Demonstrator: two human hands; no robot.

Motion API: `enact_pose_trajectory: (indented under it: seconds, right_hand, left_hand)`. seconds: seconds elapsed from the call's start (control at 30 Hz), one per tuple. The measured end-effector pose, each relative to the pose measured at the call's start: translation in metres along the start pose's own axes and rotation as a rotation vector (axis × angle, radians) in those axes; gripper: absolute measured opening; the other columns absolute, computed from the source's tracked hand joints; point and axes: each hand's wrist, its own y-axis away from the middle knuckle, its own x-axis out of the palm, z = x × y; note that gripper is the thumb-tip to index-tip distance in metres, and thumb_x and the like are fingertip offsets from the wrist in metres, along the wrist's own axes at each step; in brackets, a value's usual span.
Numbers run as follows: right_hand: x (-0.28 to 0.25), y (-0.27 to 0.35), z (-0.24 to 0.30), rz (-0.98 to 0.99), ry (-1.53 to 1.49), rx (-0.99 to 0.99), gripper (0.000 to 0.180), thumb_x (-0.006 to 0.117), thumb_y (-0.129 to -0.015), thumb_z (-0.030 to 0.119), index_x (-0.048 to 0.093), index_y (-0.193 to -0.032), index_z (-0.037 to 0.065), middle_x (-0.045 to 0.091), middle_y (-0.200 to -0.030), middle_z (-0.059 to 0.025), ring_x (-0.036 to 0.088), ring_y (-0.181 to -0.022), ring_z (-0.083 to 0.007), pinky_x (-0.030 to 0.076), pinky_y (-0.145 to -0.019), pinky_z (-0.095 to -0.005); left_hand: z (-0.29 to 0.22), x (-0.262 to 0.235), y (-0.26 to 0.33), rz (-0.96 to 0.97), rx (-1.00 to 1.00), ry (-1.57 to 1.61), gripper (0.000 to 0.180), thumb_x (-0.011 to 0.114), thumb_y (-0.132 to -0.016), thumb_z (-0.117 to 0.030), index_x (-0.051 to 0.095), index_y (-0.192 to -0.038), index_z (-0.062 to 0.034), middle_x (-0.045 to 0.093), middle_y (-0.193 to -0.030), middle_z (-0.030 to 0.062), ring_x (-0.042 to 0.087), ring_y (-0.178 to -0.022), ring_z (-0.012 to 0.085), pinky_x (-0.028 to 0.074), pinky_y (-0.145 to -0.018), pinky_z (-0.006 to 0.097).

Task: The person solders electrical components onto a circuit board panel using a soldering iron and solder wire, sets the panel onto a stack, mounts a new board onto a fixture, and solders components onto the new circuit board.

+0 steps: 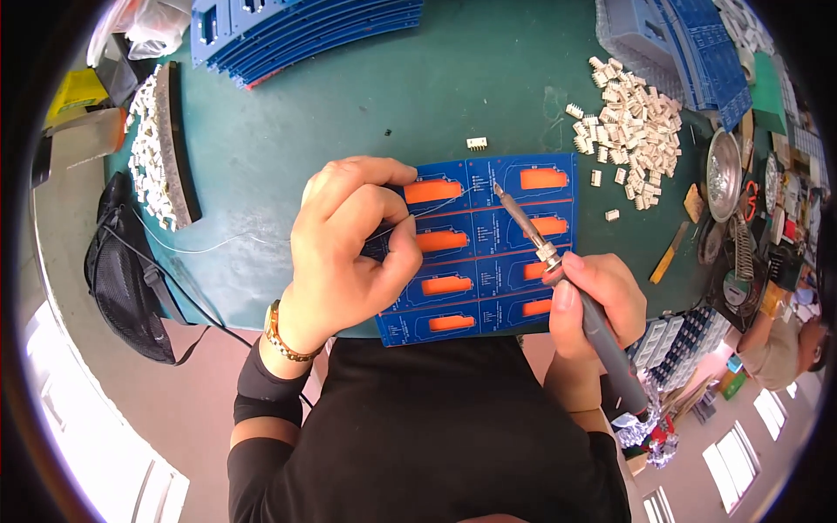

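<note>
A blue circuit board panel (pixel 478 270) with orange cutouts lies at the table's near edge. My left hand (pixel 353 235) is over its left side, fingers curled and pinching a thin solder wire (pixel 440 205). The wire trails left across the table, and its other end reaches toward the board's upper middle. In my right hand (pixel 602 301) is a soldering iron (pixel 571 283) with a dark handle. Its tip points up and left, close to the wire's end; whether they touch I cannot tell. Just beyond the board sits a single white pin connector (pixel 476 143).
White connectors (pixel 641 131) lie heaped at the right, and more (pixel 153 166) lie behind a dark curved strip (pixel 179 148) at the left. Blue boards are stacked (pixel 305 39) at the back. A metal bowl (pixel 724 174) and yellow-handled knife (pixel 667 257) are far right. A black bag (pixel 126 270) lies left.
</note>
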Motion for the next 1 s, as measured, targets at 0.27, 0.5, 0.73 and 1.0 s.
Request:
enact_pose_trajectory:
  seconds: [0.27,0.5,0.73,1.0]
  right_hand:
    - [0.009,-0.002,-0.003,0.090,0.096,-0.105,0.031,0.070,-0.064,-0.002,0.072,-0.094,0.005,0.051,-0.066,-0.0012,0.052,-0.051,-0.0111,0.041,-0.044,-0.0218]
    - [0.014,-0.006,0.000,0.083,0.102,-0.131,0.031,0.069,-0.062,-0.003,0.072,-0.092,0.004,0.050,-0.065,-0.0012,0.053,-0.050,-0.0118,0.040,-0.043,-0.0211]
    - [0.011,-0.009,-0.003,0.105,0.126,-0.155,0.032,0.068,-0.062,-0.004,0.073,-0.093,0.003,0.051,-0.065,-0.0015,0.053,-0.050,-0.0112,0.041,-0.044,-0.0208]
    - [0.007,-0.008,0.000,0.096,-0.028,0.057,0.030,0.070,-0.070,-0.006,0.072,-0.099,0.000,0.054,-0.066,-0.0029,0.053,-0.053,-0.0089,0.042,-0.047,-0.0193]
  left_hand:
    - [0.006,0.005,0.002,-0.044,0.046,-0.022,0.020,0.062,-0.059,0.006,0.055,-0.072,-0.0072,0.064,-0.094,0.0070,0.059,-0.085,0.0246,0.044,-0.075,0.033]
    - [0.010,0.005,0.002,-0.042,0.111,-0.030,0.022,0.063,-0.059,0.007,0.054,-0.073,-0.0078,0.064,-0.093,0.0062,0.058,-0.084,0.0241,0.042,-0.074,0.033]
    - [0.011,0.007,0.001,-0.032,0.155,-0.058,0.022,0.063,-0.059,0.007,0.053,-0.072,-0.0081,0.063,-0.092,0.0060,0.058,-0.087,0.0244,0.042,-0.076,0.034]
    - [0.008,0.007,0.002,-0.032,0.146,-0.078,0.022,0.064,-0.059,0.005,0.053,-0.072,-0.0087,0.062,-0.092,0.0042,0.057,-0.088,0.0243,0.040,-0.076,0.035]
